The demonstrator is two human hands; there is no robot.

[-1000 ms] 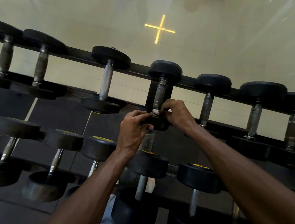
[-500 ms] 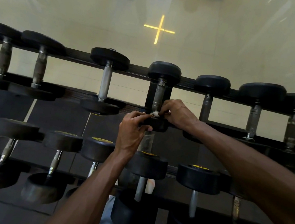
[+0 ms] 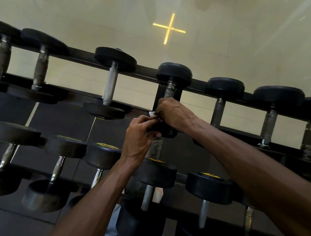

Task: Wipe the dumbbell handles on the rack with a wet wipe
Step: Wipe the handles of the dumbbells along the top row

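Observation:
A black two-tier rack (image 3: pixel 199 87) holds black dumbbells with metal handles. My right hand (image 3: pixel 172 113) is wrapped around the lower part of the handle (image 3: pixel 170 90) of the middle dumbbell on the top tier, with a white wet wipe (image 3: pixel 152 114) bunched under its fingers. Just below, my left hand (image 3: pixel 139 135) grips that dumbbell's near black head (image 3: pixel 166 131) by its edge. Most of the wipe is hidden inside my right fist.
Other dumbbells (image 3: pixel 111 82) sit left and right on the top tier, and larger ones (image 3: pixel 154 173) with yellow labels fill the lower tier under my arms. Behind the rack is a mirror wall with a yellow cross reflection (image 3: pixel 168 28). Dark floor tiles lie below left.
My right hand has slid a little up the handle and closed more fully over it. The left hand stays on the near head.

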